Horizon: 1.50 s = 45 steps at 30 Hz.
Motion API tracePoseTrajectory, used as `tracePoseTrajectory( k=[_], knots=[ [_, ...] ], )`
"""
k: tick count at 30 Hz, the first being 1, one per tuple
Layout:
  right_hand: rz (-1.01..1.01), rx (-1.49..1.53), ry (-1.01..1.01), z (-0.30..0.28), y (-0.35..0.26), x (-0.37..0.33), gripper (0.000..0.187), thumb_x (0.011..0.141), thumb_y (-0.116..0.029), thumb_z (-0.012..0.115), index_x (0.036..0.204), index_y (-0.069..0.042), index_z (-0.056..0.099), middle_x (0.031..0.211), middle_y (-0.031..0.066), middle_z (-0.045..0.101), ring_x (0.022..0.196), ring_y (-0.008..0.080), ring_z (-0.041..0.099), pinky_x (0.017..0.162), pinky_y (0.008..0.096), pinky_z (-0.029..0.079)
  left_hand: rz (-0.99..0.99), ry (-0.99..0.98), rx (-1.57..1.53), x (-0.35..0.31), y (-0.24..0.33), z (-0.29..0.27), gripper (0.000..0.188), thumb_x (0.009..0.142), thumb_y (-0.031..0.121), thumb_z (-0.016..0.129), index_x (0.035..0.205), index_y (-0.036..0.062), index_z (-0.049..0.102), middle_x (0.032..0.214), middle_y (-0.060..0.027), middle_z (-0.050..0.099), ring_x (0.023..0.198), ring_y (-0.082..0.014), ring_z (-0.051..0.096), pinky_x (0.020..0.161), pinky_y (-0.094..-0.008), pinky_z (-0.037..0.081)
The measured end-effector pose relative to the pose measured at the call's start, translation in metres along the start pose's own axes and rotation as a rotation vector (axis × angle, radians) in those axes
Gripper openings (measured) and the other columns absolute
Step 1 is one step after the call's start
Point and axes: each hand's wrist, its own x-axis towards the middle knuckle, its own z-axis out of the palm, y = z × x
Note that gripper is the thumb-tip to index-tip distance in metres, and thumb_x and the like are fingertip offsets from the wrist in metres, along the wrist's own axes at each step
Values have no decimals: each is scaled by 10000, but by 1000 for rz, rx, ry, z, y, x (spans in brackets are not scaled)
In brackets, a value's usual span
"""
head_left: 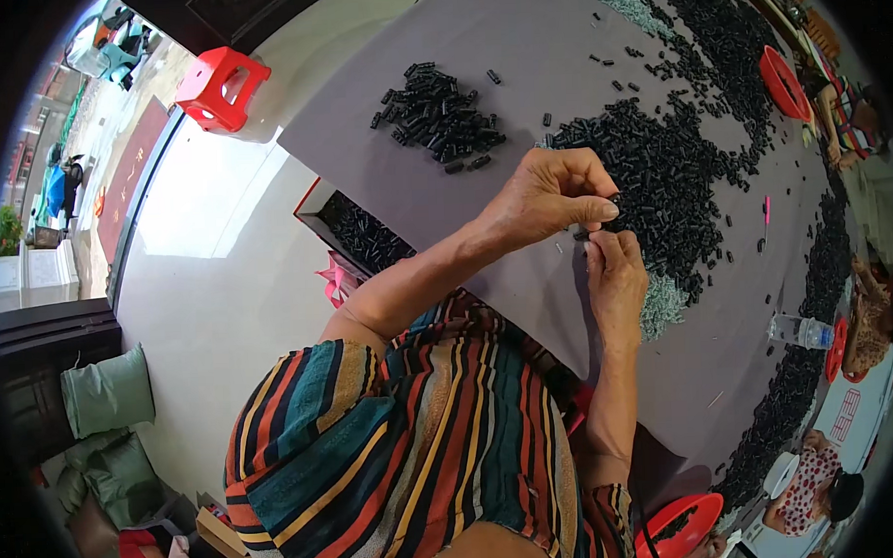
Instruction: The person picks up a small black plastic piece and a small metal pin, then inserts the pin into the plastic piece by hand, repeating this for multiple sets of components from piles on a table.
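My left hand [562,194] is closed in a pinch over the grey-covered table [525,286]. Between its thumb and forefinger shows a small black cylindrical piece [616,201]. Just below it, the fingertips of my right hand [617,271] are pressed together; what they hold, if anything, is too small to make out. Behind both hands spreads a big heap of black cylindrical pieces [659,173]. A small heap of pale green bits [664,309] lies beside my right hand. Farther left on the table is a smaller pile of black pieces [436,117].
An open box [311,200] of black pieces stands below the table's left edge. On the floor is a red stool [221,88]. A pink stick [767,210] and a clear bottle [800,332] lie to the right. Other people sit along the far side, near red basins [784,82].
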Motion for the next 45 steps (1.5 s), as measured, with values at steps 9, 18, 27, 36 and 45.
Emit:
tracePoseTrajectory(
  k=[9, 18, 27, 36, 45],
  knots=[
    [-174, -149, -24, 12, 5, 12, 121, 775, -53, 576, 890, -17, 565, 760, 106, 464, 729, 287, 528, 603, 397, 450, 30, -21, 61, -1, -5, 3, 86, 796, 45, 640, 834, 3, 576, 750, -11, 588, 682, -58, 561, 621, -200, 462],
    [260, 1329, 128, -23, 18, -4, 72, 860, -30, 527, 927, -4, 533, 843, 87, 554, 642, 107, 531, 590, 248, 484, -40, -78, 173, -5, -12, 13, 73, 796, 37, 628, 833, 4, 574, 724, -17, 589, 673, -59, 540, 608, -211, 439],
    [227, 1457, 162, -37, 12, -13, 164, 819, -77, 615, 921, 18, 530, 888, 106, 528, 667, 108, 536, 603, 255, 506, -161, -204, 289, -12, -25, 32, 74, 787, 30, 618, 834, -2, 571, 770, -33, 617, 736, -64, 560, 659, -216, 449],
    [111, 1397, 155, -35, 18, -15, 153, 795, -54, 634, 900, 9, 544, 887, 101, 525, 680, 97, 531, 622, 230, 495, -157, -215, 300, -15, -24, 34, 95, 785, 39, 634, 837, -4, 568, 768, -29, 616, 735, -63, 563, 655, -215, 453],
    [52, 1181, 194, -40, 17, -17, 104, 782, 15, 624, 872, 10, 574, 901, 87, 549, 691, 73, 502, 604, 184, 422, -123, -207, 332, -15, -24, 34, 93, 784, 60, 648, 805, 2, 578, 725, -17, 601, 675, -48, 531, 596, -208, 430]
  ],
)
